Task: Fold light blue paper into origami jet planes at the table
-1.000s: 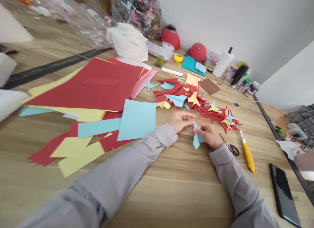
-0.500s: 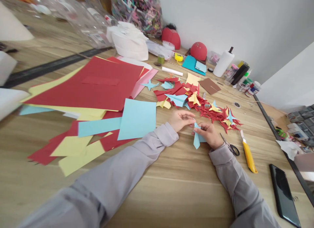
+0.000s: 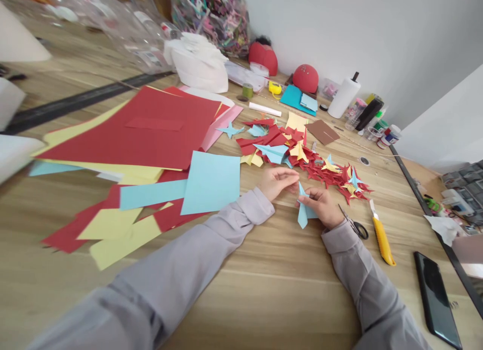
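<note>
A folded piece of light blue paper, with a pointed tip and narrow flaps, is held just above the wooden table. My right hand pinches it between thumb and fingers from the right. At its upper tip is my left hand, fingers stretched out and slightly bent, apparently just off the paper. Beyond both hands lies a heap of folded red, yellow and blue paper pieces, some shaped like stars. A flat blue sheet lies left of my left hand.
Red sheets and yellow strips cover the left side. Scissors, a yellow utility knife and a black phone lie to the right. Along the wall stand a white bottle and small jars.
My left fingers have loosened from the blue paper's tip and lifted slightly, so the point now shows. My right hand keeps its hold in the same place.
</note>
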{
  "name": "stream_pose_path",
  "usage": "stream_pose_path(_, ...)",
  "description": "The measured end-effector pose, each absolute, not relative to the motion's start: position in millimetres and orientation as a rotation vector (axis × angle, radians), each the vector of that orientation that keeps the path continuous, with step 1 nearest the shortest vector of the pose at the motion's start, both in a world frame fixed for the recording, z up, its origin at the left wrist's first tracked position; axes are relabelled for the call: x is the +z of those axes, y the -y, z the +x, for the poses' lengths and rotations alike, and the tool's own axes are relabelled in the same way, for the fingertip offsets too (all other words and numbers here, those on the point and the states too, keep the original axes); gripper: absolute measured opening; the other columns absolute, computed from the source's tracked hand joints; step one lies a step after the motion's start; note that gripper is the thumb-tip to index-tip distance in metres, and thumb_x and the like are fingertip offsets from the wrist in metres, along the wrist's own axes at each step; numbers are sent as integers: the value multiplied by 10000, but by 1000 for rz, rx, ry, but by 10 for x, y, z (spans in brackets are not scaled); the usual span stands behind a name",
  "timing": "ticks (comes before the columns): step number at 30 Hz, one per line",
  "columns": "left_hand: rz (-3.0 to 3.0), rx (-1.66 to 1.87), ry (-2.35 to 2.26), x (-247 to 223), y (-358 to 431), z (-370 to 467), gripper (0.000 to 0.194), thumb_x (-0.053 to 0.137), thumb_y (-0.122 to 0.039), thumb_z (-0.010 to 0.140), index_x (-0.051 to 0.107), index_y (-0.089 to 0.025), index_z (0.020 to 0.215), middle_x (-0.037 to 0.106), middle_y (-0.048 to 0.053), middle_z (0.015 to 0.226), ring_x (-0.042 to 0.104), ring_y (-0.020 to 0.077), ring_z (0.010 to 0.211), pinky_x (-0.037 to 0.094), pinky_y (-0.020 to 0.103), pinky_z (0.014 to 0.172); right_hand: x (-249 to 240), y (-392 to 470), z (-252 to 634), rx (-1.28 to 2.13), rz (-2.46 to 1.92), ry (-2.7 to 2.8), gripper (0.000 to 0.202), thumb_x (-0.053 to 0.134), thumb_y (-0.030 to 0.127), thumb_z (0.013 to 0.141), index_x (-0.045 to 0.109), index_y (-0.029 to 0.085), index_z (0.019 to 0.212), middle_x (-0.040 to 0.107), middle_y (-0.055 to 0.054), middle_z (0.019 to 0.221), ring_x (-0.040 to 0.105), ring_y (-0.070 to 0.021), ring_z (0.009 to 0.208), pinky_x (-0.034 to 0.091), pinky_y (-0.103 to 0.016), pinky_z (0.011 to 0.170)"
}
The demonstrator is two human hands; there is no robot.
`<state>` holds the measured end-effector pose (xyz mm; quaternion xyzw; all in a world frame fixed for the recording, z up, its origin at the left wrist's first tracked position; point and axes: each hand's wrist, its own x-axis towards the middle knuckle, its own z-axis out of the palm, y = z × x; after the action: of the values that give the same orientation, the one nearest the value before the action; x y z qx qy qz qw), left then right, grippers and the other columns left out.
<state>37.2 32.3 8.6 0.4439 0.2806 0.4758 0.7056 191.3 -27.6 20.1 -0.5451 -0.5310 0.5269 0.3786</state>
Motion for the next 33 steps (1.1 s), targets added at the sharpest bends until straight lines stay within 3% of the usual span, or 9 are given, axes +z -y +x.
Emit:
stream_pose_path(5, 1139, 967, -654, 43, -313, 383, 416, 820, -183, 449, 667, -108, 829, 671, 3, 607, 627, 119, 563, 509, 237, 579, 220, 268, 1893, 1287, -1376, 1385, 339, 754, 474, 593, 635, 159, 634, 647, -5, 601, 504, -90, 495, 388, -219, 484)
stream_pose_path(24, 1174, 938, -575, 11, -355, 375, 366, 823, -251, 458, 689, -126, 775, 638, -22, 523, 590, 96, 489, 491, 205, 512, 219, 285, 1896, 1351, -1362, 1361, 355, 736, 496, 616, 648, 156, 663, 673, -24, 622, 542, -103, 491, 417, -227, 490)
stream_pose_path(33, 1044, 959, -593, 34, -322, 374, 468, 809, -226, 502, 654, -95, 924, 688, 27, 673, 641, 139, 580, 551, 279, 572, 203, 273, 1910, 1372, -1353, 1292, 325, 749, 478, 606, 662, 174, 676, 675, -15, 632, 569, -118, 531, 442, -238, 524)
